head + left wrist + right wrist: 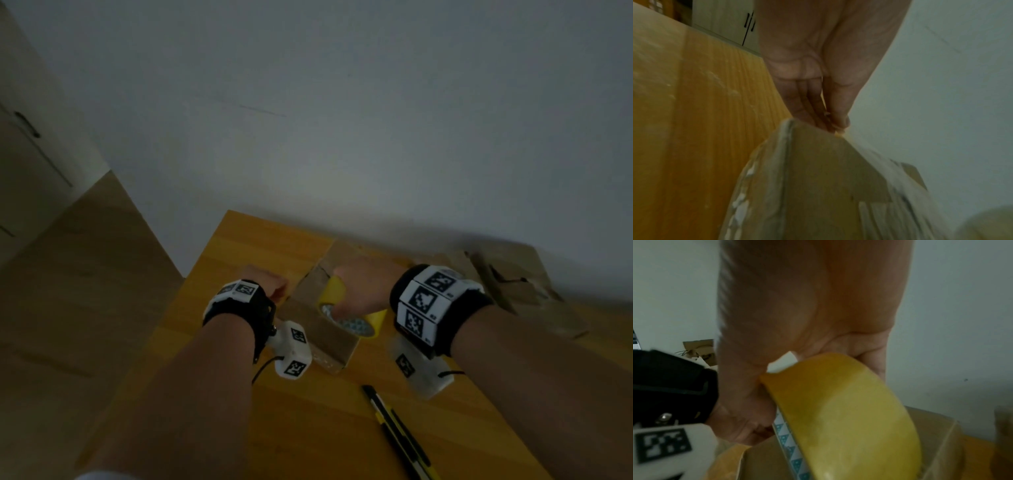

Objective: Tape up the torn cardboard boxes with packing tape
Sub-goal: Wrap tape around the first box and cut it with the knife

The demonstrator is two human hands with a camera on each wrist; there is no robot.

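My right hand (pixel 363 284) grips the yellow tape roll (pixel 346 310), fingers wrapped through its core, mid-frame in the head view, right over the cardboard box (pixel 322 329). My left hand (pixel 270 282) pinches something at the box's far top edge, thumb against fingertips (pixel 840 120); probably the tape end, too blurred to tell. The box lies on the wooden table (pixel 260 250), centre of frame. It already carries clear tape strips down its side in the left wrist view. A second torn box (pixel 507 277) sits at the right edge, tear open, no tape visible. Utility knife (pixel 394 428) lies lower centre, untouched. My judgement: first box partway, second not started.
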